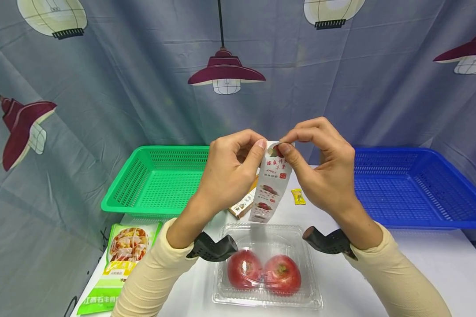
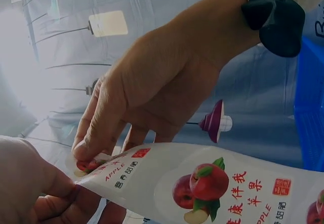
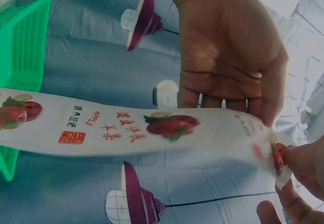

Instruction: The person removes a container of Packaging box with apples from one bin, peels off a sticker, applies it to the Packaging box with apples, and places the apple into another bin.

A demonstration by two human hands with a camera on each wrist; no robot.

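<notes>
A strip of apple stickers [image 1: 270,189] on white backing hangs down in front of me, printed with red apples and red lettering. My left hand [image 1: 232,169] pinches the strip's upper left edge between thumb and fingers. At the upper right corner, my right hand [image 1: 325,163] pinches the top sticker [image 3: 278,155] by thumb and forefinger. Whether that sticker is lifted from the backing, I cannot tell. Below the strip stands a clear plastic box [image 1: 311,281], lid on, holding two red apples [image 1: 282,274] side by side.
A green basket [image 1: 120,193] stands at the back left, a blue basket [image 1: 440,220] at the back right. On the table lie a green food bag [image 1: 123,264], a narrow printed box [image 1: 243,203] and a small yellow packet [image 1: 298,197]. Behind hangs a lamp-patterned curtain [image 1: 158,88].
</notes>
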